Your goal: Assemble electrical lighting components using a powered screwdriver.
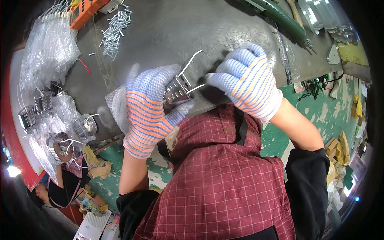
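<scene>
My left hand (150, 106), in a striped knitted glove, is closed around a slotted metal housing (176, 91) at the near edge of the workbench. Two white wires (190, 64) stick out of the housing, one pointing up and away, the other to the right. My right hand (246, 78), gloved the same way, has its thumb and fingers pinched at the tip of the right-hand wire. The glove hides exactly how the wire sits between the fingertips. Part of the housing is covered by my left fingers.
Loose screws (116, 34) lie in a pile at the far left, near an orange device (86, 14). Bubble wrap (50, 52) and several similar wired metal units (60, 147) sit on the left. A green power screwdriver (280, 20) lies at the far right.
</scene>
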